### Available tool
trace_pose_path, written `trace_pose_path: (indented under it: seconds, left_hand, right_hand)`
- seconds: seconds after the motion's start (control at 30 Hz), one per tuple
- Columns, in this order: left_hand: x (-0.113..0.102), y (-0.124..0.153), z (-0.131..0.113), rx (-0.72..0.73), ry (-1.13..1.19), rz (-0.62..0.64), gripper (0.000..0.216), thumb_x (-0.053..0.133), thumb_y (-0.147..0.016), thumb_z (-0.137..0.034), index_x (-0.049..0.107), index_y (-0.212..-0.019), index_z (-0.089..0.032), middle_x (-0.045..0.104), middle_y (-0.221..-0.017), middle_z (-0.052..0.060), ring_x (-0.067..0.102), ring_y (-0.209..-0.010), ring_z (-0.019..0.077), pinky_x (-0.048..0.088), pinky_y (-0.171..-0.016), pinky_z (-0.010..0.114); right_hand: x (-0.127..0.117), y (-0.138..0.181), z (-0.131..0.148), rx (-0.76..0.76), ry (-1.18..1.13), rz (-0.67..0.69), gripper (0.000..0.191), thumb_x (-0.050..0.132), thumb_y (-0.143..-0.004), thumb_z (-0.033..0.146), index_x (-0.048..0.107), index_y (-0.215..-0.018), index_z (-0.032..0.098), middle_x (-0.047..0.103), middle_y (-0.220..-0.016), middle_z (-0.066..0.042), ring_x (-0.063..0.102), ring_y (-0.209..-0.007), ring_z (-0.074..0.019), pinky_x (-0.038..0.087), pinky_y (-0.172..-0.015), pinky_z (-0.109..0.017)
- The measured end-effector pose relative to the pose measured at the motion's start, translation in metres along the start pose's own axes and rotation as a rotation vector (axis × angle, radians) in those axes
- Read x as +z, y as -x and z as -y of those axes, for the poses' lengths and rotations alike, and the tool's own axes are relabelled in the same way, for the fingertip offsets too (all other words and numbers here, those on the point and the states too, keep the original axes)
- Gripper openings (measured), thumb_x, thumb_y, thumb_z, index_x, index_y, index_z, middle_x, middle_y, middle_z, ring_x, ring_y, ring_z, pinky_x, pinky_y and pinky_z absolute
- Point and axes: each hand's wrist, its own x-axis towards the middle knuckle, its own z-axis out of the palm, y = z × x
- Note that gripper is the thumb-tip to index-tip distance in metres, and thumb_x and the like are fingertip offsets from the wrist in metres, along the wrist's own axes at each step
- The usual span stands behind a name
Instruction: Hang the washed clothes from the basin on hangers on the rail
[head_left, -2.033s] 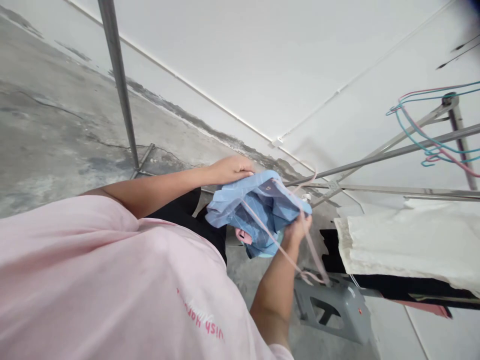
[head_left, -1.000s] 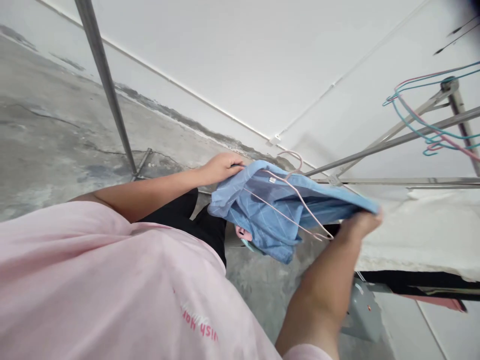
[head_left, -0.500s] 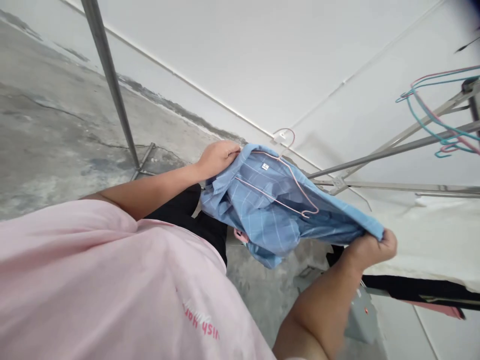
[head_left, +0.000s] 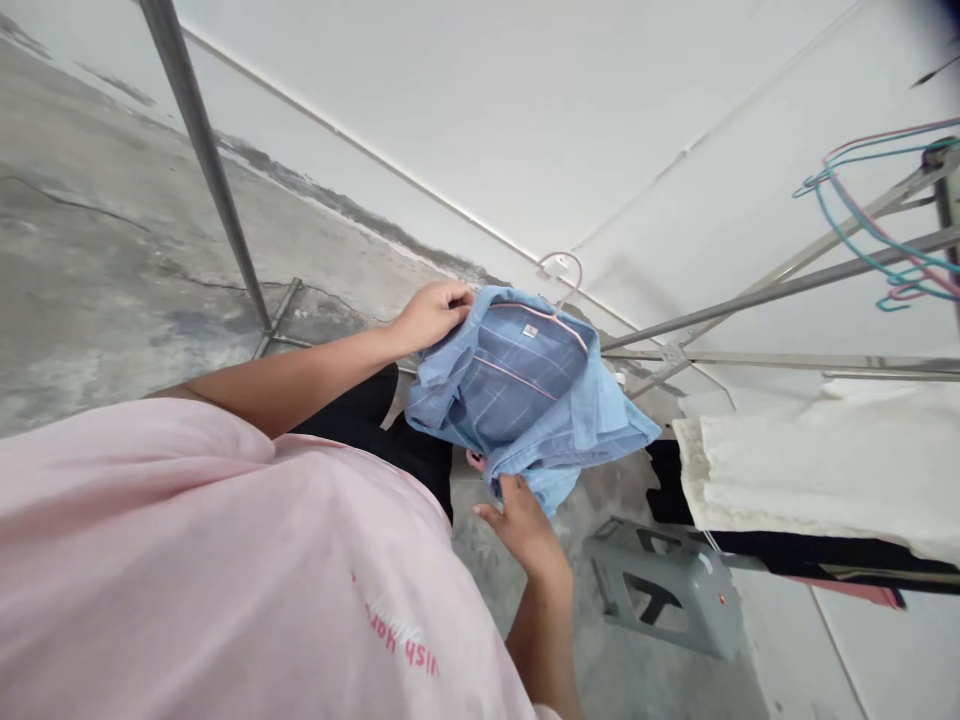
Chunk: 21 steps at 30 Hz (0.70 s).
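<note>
Blue shirt (head_left: pixel 517 385) in closed left fingers (head_left: pixel 454 293)

Wearer's clothing, seen from above. Top (head_left: pixel 225 560): pale pink, softly creased. Lettering (head_left: pixel 405 645): small reddish-pink characters on the top, overlaid with fainter whitish script; inverted, only partly legible. Lower garment (head_left: pixel 367 405): plain black, above the lettering. Left hand (head_left: pixel 433 315), above the lettering, and right hand (head_left: pixel 529 525), right of it: bare.
</note>
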Motion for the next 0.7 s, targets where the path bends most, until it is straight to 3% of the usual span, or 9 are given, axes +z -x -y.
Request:
trace_pose_path:
  seconds: [0.1,0.23,0.33,0.43,0.53,0.63,0.7]
  left_hand:
    - [-0.002,0.007,-0.022,0.051,0.117,-0.035,0.013,0.057,-0.08,-0.026,0.06,-0.071,-0.016,0.062,-0.073,0.001,0.056,-0.074,0.0138,0.043,-0.067,0.025]
    - [-0.014,0.012,-0.053,-0.029,0.461,-0.16,0.029,0.069,-0.077,-0.042,0.054,-0.068,-0.019,0.06,-0.066,-0.001,0.05,-0.061,0.0117,0.045,-0.057,0.026]
    - [-0.029,0.017,-0.073,-0.04,0.682,-0.305,0.036,0.08,-0.067,-0.045,0.055,-0.066,-0.02,0.061,-0.062,-0.002,0.051,-0.059,0.011,0.047,-0.054,0.026]
    - [-0.047,0.019,-0.089,0.088,0.683,-0.412,0.035,0.084,-0.065,-0.041,0.057,-0.063,-0.019,0.065,-0.066,-0.002,0.062,-0.076,0.0146,0.054,-0.066,0.026]
    - [-0.069,0.008,-0.107,0.245,0.562,-0.47,0.035,0.08,-0.074,-0.038,0.058,-0.058,-0.016,0.066,-0.067,-0.002,0.066,-0.087,0.016,0.055,-0.071,0.025]
    - [-0.103,-0.023,-0.129,0.364,0.329,-0.588,0.032,0.072,-0.082,-0.028,0.057,-0.058,-0.013,0.062,-0.064,-0.005,0.065,-0.083,0.012,0.049,-0.068,0.019]
    - [-0.134,-0.052,-0.143,0.397,0.224,-0.715,0.012,0.064,-0.084,-0.015,0.062,-0.074,-0.009,0.059,-0.071,-0.009,0.064,-0.094,0.0096,0.046,-0.08,0.017]
  right_hand:
    - [-0.023,0.006,-0.009,0.067,0.076,-0.085,0.041,0.059,-0.091,0.051,0.066,-0.119,0.022,0.066,-0.12,-0.013,0.06,-0.114,-0.031,0.05,-0.094,-0.045]
    - [-0.062,0.022,-0.006,0.104,0.029,-0.505,0.045,0.054,-0.093,0.056,0.063,-0.12,0.021,0.066,-0.112,-0.012,0.063,-0.097,-0.0263,0.051,-0.084,-0.043]
    - [-0.071,0.024,0.005,0.088,-0.056,-0.721,0.054,0.062,-0.089,0.053,0.055,-0.132,0.021,0.064,-0.114,-0.012,0.063,-0.089,-0.0228,0.052,-0.081,-0.04]
    - [-0.062,0.016,0.018,0.039,-0.183,-0.737,0.057,0.068,-0.087,0.047,0.05,-0.134,0.021,0.064,-0.11,-0.011,0.065,-0.091,-0.0226,0.053,-0.081,-0.039]
    - [-0.05,0.005,0.029,-0.013,-0.316,-0.682,0.064,0.067,-0.089,0.04,0.038,-0.143,0.023,0.065,-0.105,-0.01,0.068,-0.085,-0.0207,0.055,-0.077,-0.037]
    - [-0.045,-0.003,0.036,-0.148,-0.338,-0.623,0.075,0.064,-0.092,0.033,0.021,-0.154,0.029,0.061,-0.129,-0.015,0.069,-0.088,-0.0184,0.056,-0.077,-0.037]
    - [-0.044,-0.006,0.035,-0.228,-0.308,-0.59,0.079,0.063,-0.093,0.029,0.016,-0.156,0.031,0.055,-0.14,-0.018,0.068,-0.09,-0.0178,0.057,-0.078,-0.038]
